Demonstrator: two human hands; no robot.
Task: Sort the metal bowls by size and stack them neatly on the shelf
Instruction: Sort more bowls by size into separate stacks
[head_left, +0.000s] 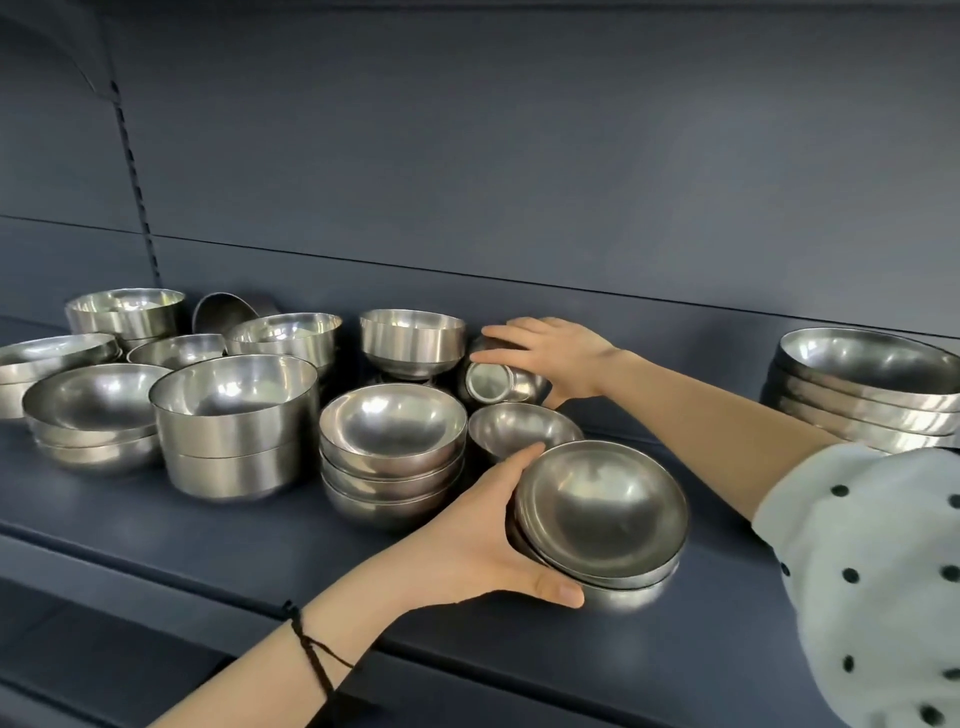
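Shiny round metal bowls (234, 400) in nested stacks on a dark shelf (208, 530)

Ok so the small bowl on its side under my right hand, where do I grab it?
Grip the tipped bowl by its curved wall from above right, fingers over the top, thumb beneath. Its flat base faces you, mouth pointing away, so the rim offers no hold.
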